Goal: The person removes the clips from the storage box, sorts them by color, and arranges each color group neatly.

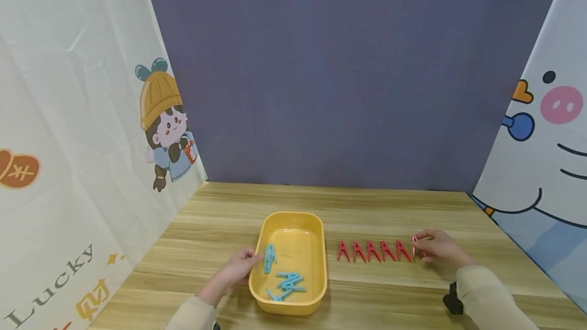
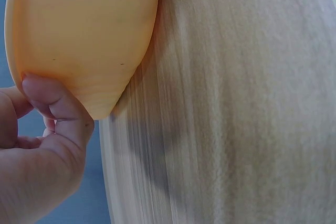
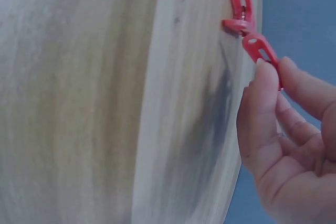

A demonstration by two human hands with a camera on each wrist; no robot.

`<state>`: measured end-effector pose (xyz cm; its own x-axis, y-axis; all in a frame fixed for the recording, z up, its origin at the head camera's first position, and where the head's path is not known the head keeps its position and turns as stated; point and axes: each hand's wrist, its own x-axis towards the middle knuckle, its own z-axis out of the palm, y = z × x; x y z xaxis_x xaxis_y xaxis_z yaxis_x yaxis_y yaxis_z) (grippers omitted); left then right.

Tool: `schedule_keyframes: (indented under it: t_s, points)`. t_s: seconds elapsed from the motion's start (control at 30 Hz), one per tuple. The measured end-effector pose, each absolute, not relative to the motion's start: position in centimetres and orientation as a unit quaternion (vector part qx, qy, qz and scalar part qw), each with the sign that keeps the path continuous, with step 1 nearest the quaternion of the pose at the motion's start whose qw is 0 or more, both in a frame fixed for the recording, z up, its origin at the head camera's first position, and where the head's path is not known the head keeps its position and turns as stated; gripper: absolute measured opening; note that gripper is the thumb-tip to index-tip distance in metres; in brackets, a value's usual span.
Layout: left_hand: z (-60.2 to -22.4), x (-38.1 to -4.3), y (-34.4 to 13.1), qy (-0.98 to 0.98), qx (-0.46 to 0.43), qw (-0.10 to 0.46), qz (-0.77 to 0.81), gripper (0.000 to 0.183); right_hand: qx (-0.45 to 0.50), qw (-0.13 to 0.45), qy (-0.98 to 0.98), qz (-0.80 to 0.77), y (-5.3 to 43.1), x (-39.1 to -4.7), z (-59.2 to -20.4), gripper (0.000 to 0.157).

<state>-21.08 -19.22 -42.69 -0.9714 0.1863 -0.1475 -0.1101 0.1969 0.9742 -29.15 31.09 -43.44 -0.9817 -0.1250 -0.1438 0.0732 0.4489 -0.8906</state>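
Observation:
My left hand [image 1: 236,267] grips the left rim of a yellow plastic tray [image 1: 288,307]; in the left wrist view the thumb and fingers pinch its edge. Inside the tray lie blue clothespins: one clothespin [image 1: 269,259] near the left wall and a small cluster [image 1: 290,282] toward the front. To the right of the tray, several red clothespins [image 1: 371,252] form a row on the table. At the row's right end my right hand [image 1: 439,247] pinches another red clothespin [image 3: 260,50] between thumb and index finger, close beside the last one.
The wood-grain table [image 1: 376,304] backs onto a dark blue-grey panel [image 1: 339,75]. Printed cartoon sheets hang at the left [image 1: 91,116] and right [image 1: 545,167] sides. A black band [image 1: 453,299] sits at my right wrist.

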Motion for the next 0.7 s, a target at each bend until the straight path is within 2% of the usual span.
schedule_keyframes:
  t_s: [0.13, 0.7]
  points:
    - [-42.60, -21.03, -19.17, 0.766, 0.023, 0.116, 0.632, 0.023, -0.025, 0.085, 0.858, -0.506, 31.01, -29.23, -43.69, 0.040]
    - [-42.52, -20.92, -19.18, 0.762, 0.024, 0.113, 0.637, 0.024, -0.015, 0.079, 0.881, -0.465, 30.17, -29.01, -43.59, 0.029]
